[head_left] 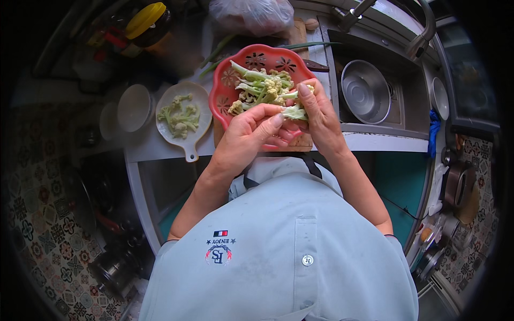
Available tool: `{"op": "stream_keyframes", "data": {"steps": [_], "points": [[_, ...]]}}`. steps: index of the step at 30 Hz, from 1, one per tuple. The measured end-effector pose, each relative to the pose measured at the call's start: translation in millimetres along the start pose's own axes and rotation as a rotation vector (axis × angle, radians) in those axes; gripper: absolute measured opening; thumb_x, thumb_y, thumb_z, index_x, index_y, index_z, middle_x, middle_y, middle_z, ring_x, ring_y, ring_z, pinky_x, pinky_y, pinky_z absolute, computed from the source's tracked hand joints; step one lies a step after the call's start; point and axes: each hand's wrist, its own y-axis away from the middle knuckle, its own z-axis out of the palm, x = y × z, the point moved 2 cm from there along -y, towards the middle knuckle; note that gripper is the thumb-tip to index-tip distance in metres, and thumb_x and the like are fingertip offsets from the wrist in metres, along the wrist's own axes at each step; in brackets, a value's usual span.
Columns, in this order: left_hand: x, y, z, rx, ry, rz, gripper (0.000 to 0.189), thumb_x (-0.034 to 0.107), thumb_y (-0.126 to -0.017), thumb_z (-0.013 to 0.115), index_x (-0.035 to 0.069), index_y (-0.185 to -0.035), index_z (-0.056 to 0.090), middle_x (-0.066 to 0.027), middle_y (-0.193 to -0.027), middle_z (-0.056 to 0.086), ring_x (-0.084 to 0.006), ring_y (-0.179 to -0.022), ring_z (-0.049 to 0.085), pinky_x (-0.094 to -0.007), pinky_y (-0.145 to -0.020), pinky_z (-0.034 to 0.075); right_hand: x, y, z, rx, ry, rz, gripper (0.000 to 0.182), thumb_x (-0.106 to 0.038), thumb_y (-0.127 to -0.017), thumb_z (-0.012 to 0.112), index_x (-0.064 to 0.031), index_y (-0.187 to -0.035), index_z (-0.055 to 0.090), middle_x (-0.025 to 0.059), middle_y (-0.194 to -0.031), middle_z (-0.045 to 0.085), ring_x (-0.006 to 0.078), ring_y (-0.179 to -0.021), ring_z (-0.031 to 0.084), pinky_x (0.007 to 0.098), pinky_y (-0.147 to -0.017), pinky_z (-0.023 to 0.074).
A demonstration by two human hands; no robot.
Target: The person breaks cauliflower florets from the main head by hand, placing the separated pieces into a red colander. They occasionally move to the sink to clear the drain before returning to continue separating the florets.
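Note:
A piece of cauliflower [295, 112] is between my two hands, over the near right side of a red plastic colander [220, 80]. My right hand [319, 116] grips it from the right, with the thumb on top. The fingertips of my left hand [257, 130] pinch its pale stem end. Cut cauliflower florets [263, 86] with long green stems lie in the colander. Under the colander is a wooden cutting board [302, 143]. To the left, a white handled plate [202, 120] holds several smaller florets [180, 116].
A steel basin [365, 92] stands in the sink [409, 100] at right, below a faucet [419, 46]. A knife handle [316, 66] sticks out behind the colander, near a filled plastic bag [253, 16]. White bowls [134, 108] stand left of the plate.

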Motion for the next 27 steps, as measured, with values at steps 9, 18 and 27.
{"op": "stream_keyframes", "data": {"steps": [9, 18, 27], "points": [[-6, -6, -5, -0.085, -0.051, 0.023, 0.023, 0.018, -0.093, 0.052, -0.001, -0.107, 0.056, -0.0077, -0.084, 0.065, -0.0088, -0.069, 0.062, -0.0204, -0.064, 0.051, -1, -3, -4, -0.056, 0.240, -0.170, 0.023, -0.028, -0.097, 0.044, -0.0059, -0.094, 0.046, 0.0020, -0.076, 0.053, 0.0068, -0.069, 0.051, 0.0221, -0.060, 0.0423], [-6, -5, -1, 0.094, -0.140, -0.026, 0.018, 0.016, -0.093, 0.052, 0.002, -0.101, 0.057, -0.0032, -0.080, 0.063, -0.0058, -0.065, 0.057, -0.0187, -0.061, 0.049, -2, -3, 1, -0.086, -0.335, 0.136, 0.024, -0.031, -0.098, 0.040, -0.0085, -0.094, 0.047, 0.0032, -0.078, 0.054, 0.0044, -0.053, 0.043, 0.0172, -0.042, 0.0326], [4, -22, -22, 0.038, 0.114, 0.104, 0.022, 0.013, -0.093, 0.048, -0.001, -0.109, 0.056, -0.0089, -0.088, 0.063, -0.0089, -0.071, 0.060, -0.0193, -0.061, 0.052, -5, -5, -6, -0.092, -0.185, 0.245, 0.032, -0.039, -0.097, 0.039, -0.0082, -0.089, 0.047, 0.0011, -0.076, 0.054, 0.0023, -0.050, 0.038, 0.0158, -0.039, 0.0267]]}}
